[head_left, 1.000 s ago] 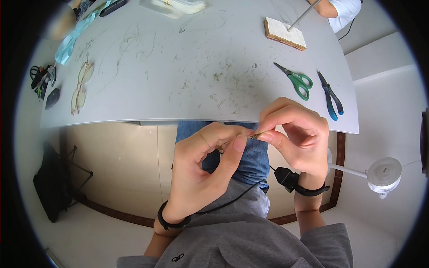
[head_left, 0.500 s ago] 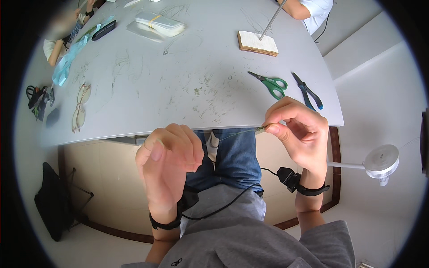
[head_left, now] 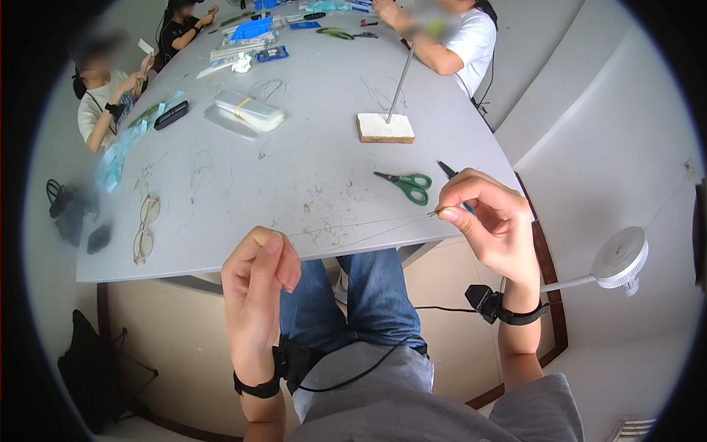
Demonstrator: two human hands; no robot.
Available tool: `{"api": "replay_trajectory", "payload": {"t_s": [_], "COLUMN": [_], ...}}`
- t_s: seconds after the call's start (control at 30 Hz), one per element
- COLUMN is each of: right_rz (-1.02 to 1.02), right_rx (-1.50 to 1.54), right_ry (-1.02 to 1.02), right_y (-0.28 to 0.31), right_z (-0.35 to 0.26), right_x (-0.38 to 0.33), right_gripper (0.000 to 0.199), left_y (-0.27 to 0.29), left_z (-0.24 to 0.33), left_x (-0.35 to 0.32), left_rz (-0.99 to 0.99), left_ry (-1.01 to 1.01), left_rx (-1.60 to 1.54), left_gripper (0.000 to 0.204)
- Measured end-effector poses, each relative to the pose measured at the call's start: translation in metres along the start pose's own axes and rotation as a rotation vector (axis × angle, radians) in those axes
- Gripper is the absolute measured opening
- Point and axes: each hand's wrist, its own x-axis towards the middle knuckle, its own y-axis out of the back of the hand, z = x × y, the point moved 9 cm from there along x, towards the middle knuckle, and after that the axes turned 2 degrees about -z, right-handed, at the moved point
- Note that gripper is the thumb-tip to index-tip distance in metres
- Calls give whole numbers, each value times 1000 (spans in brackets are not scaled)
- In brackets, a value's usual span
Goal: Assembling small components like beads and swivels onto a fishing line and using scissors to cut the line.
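Note:
Between my two hands run thin, pale strands of thread (head_left: 383,224), stretched slightly slack over the table's near edge. Thumb and forefinger of my right hand (head_left: 495,225) pinch the thread at a small dark knot-like bit; the other fingers are curled. My left hand (head_left: 258,287) is closed, thumb against the fingertips, where the strands run in on its side; their ends are hidden there. Green-handled scissors (head_left: 412,186) lie just beyond my right hand. Pliers (head_left: 446,169) lie partly hidden behind that hand.
The grey table (head_left: 309,155) bears scattered thread scraps, eyeglasses (head_left: 146,230), clear plastic sleeves (head_left: 249,112) and a block with an upright rod (head_left: 386,129). A small white fan (head_left: 620,258) stands at right. Several people sit around the table's far part.
The view has tilted up, showing more of the table and the people. My left hand has closed its thumb against its fingers and shifted slightly down. My right hand keeps its pinch.

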Motion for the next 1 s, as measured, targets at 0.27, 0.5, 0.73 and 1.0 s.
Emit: {"api": "replay_trajectory", "payload": {"t_s": [0.27, 0.5, 0.73, 1.0], "right_rz": [51, -79, -80, -121], "right_rx": [-218, -295, -285, -212], "right_ry": [83, 128, 102, 44], "right_y": [79, 108, 106, 105], "right_z": [-2, 40, 75, 78], "right_x": [98, 201, 228, 228], "right_gripper": [6, 11, 11, 10], "left_y": [-39, -44, -35, -32], "left_z": [14, -5, -50, -64], "left_x": [106, 202, 236, 246], "left_rz": [-43, -60, -2, -14], "left_ry": [71, 133, 256, 273], "left_rx": [-125, -336, -473, -486], "left_gripper": [17, 18, 17, 18]}}
